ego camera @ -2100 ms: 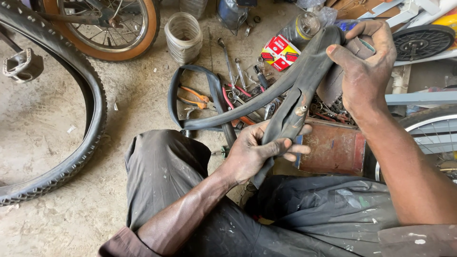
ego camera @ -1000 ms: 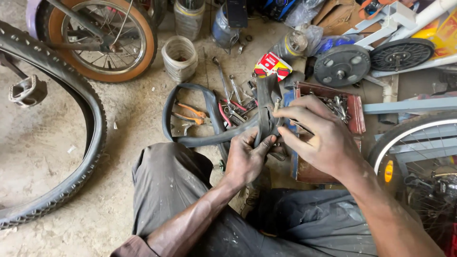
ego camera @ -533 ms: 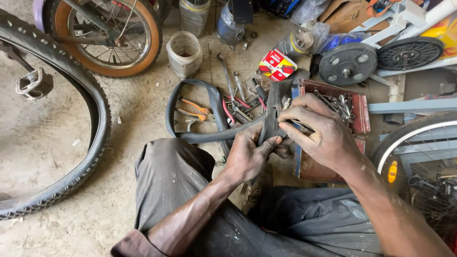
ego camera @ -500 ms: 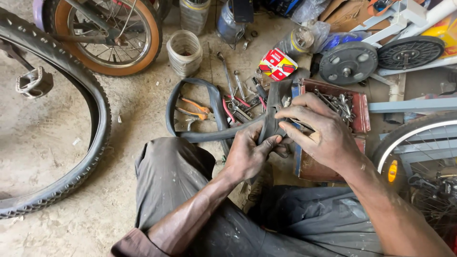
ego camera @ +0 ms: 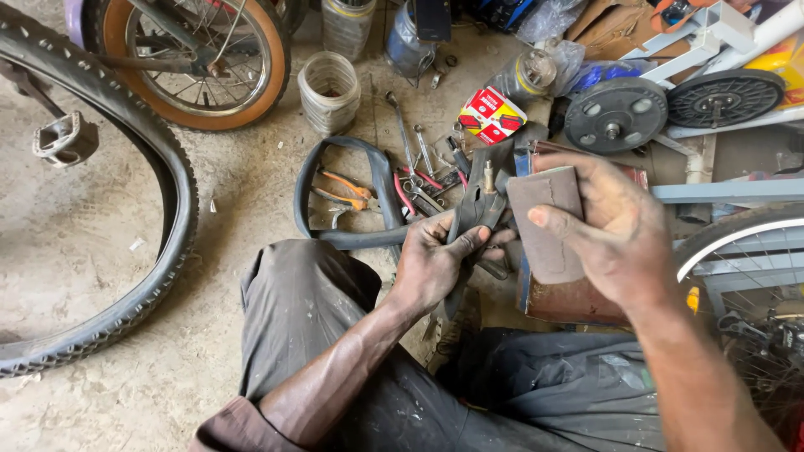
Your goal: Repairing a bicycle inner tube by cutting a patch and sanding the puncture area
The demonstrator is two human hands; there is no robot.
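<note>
My left hand [ego camera: 435,264] grips a folded part of a black rubber inner tube [ego camera: 335,180] above my knee; the tube's valve [ego camera: 488,177] sticks up just beyond the fingers. The rest of the tube loops away over the concrete floor to the left. My right hand [ego camera: 611,230] is raised to the right of the tube and holds a brown rectangular piece of sandpaper [ego camera: 546,219], thumb pressed on its face. The two hands are a short way apart.
A black bicycle tyre [ego camera: 126,243] curves at the left, with a pedal [ego camera: 63,138]. An orange-walled wheel [ego camera: 201,63] stands behind. Orange-handled pliers [ego camera: 343,188], wrenches [ego camera: 414,151], a red-and-white box [ego camera: 490,113], a rusty box of parts [ego camera: 569,297] and pulleys [ego camera: 615,113] lie ahead.
My right hand has come off the tube and lifted toward me with the brown sandpaper in it. My left hand keeps its grip on the folded tube.
</note>
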